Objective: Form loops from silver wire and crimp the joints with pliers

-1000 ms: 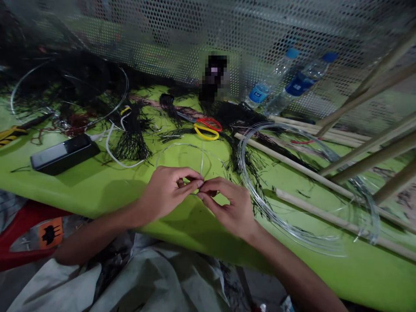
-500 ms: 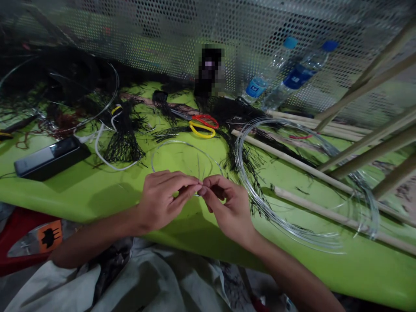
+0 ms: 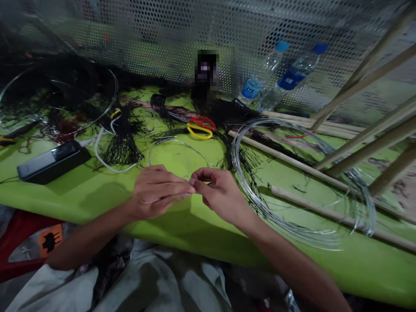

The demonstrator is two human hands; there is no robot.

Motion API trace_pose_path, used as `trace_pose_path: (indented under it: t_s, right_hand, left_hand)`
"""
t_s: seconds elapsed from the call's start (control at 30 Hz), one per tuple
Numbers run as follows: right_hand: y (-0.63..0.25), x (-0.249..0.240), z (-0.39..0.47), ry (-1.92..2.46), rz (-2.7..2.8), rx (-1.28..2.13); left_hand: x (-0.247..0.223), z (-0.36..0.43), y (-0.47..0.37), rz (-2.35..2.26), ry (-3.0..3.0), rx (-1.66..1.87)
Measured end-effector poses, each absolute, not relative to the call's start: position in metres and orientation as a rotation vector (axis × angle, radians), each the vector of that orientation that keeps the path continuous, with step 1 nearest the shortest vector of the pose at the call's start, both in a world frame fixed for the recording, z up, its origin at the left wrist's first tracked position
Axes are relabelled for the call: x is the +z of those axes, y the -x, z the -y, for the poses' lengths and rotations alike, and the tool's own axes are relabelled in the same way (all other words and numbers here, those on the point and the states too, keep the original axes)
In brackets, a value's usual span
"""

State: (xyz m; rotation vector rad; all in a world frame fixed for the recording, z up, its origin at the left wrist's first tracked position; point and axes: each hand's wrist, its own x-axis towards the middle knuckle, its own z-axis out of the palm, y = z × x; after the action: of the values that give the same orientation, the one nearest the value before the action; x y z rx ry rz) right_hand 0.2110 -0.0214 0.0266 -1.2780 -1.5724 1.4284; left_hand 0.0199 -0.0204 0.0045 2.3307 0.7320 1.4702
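Note:
A thin metal wire loop [image 3: 195,149] curves out over the green tabletop, and its ends run in to my fingertips. My left hand [image 3: 159,193] is closed, fingers pressed together on the wire where it meets the other hand. My right hand [image 3: 222,195] pinches the same spot between thumb and bent forefinger. The joint itself is hidden by the fingertips, which touch each other. To the right lies a large coil of silvery wire [image 3: 236,156]. Scissors with one red and one yellow handle [image 3: 199,135] rest beyond the loop.
Black netting [image 3: 121,145] and a dark power bank [image 3: 53,162] with a white cable are on the left. Wooden poles [image 3: 292,167] lie and lean at the right. Two water bottles [image 3: 251,89] stand against a perforated metal panel [image 3: 152,47]. Pliers [image 3: 19,132] sit far left.
Both hands have shifted slightly left, and the left hand has turned more palm-down. Thin wire ends that stood up above the fingertips no longer show clearly.

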Motion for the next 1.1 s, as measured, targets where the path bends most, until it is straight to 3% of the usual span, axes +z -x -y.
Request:
trace_pose_path:
  t_s: [0.2, 0.4, 0.73, 1.1]
  right_hand:
    - [-0.221, 0.044, 0.014, 0.906, 2.033, 0.745]
    - [-0.228, 0.064, 0.007, 0.657, 2.068, 0.295]
    - [-0.230, 0.087, 0.002, 0.796, 1.969, 0.214]
    - [-0.240, 0.088, -0.012, 0.752, 2.038, 0.319]
  left_hand:
    - [0.033, 0.019, -0.018, -1.009, -1.931, 1.453]
    - [0.078, 0.003, -0.020, -1.039, -1.699, 1.384]
    - [0.112, -0.010, -0.039, -0.954, -1.744, 1.439]
    - [0.108, -0.024, -0.046, -0.885, -1.657, 1.370]
